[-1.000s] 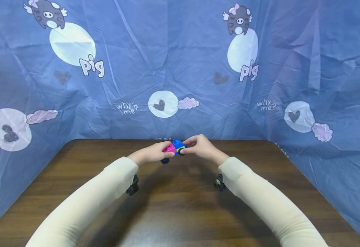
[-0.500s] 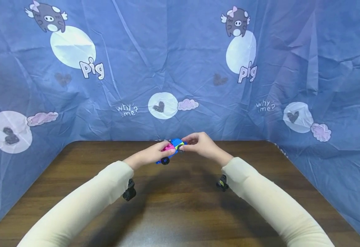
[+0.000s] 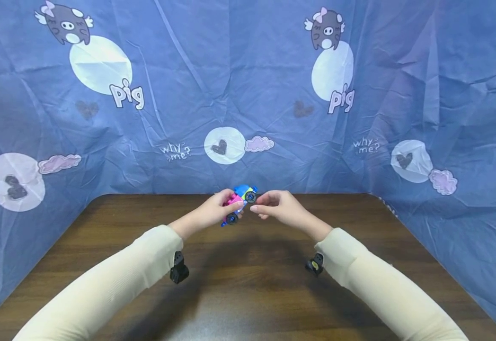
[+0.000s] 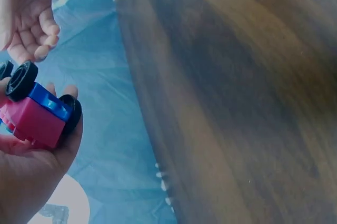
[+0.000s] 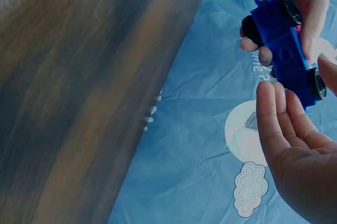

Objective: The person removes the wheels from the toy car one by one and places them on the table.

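Left hand: my left hand (image 3: 214, 210) curls its fingers around a toy car (image 3: 239, 204), holding it above the far edge of the wooden table (image 3: 248, 284).
Toy car: pink and blue blocks with black wheels (image 4: 21, 80), tilted nose-up, underside turned toward the right hand.
Right hand: my right hand (image 3: 275, 208) sits just beside the car, fingers (image 5: 274, 124) relaxed and loosely spread, gripping nothing.
Backdrop: blue cloth (image 3: 248, 94) printed with pigs and hearts.
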### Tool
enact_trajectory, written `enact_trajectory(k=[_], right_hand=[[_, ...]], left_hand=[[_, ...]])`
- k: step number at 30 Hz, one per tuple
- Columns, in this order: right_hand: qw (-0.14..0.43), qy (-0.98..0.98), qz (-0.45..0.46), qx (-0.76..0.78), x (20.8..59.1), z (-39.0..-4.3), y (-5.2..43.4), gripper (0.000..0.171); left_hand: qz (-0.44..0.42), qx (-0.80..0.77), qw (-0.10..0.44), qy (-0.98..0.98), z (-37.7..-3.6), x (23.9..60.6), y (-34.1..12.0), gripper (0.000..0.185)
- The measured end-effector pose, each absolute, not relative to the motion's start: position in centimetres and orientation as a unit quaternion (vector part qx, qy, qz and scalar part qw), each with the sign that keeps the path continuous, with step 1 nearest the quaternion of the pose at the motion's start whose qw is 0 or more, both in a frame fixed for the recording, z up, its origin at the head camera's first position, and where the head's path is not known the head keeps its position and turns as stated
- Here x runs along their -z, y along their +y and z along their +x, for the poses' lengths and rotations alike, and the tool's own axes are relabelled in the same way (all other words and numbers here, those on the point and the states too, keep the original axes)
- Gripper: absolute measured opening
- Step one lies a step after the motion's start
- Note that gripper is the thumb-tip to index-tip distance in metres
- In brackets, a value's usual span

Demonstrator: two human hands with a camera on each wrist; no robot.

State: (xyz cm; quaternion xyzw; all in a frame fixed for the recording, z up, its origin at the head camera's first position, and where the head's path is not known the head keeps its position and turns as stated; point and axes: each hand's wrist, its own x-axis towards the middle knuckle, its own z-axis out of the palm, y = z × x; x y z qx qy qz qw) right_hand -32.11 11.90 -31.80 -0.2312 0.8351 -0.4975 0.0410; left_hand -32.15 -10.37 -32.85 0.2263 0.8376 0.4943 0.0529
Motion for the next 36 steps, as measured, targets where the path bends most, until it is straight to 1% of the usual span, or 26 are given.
enact_trajectory(k=[7,9,13,18,22,27,36], right_hand=[[0.056,0.807,-0.249,0.533,31.9,-31.5,11.6,0.027],[0.053,0.804,-0.257,0.534,32.0,-31.3,11.5,0.025],[0.032,0.802,-0.267,0.533,32.2,-30.9,11.2,0.026],[-0.013,0.814,-0.265,0.517,32.4,-30.6,10.9,0.028],[-0.037,0.817,-0.26,0.513,32.4,-30.4,10.8,0.028],[-0.049,0.813,-0.251,0.524,32.5,-30.3,10.8,0.025],[-0.099,0.815,-0.256,0.51,32.8,-30.4,10.3,0.023]], left_hand=[[0.241,-0.496,0.054,0.832,-31.4,33.1,-9.9,0.031],[0.245,-0.49,0.047,0.836,-31.2,33.2,-9.8,0.032],[0.247,-0.468,0.027,0.848,-30.9,33.2,-9.7,0.032],[0.248,-0.439,0.007,0.864,-30.5,33.1,-9.6,0.029],[0.244,-0.429,0.005,0.87,-30.3,33.0,-9.5,0.027],[0.241,-0.428,0.006,0.871,-30.1,32.9,-9.4,0.026],[0.249,-0.43,-0.015,0.868,-30.2,33.4,-9.7,0.028]])
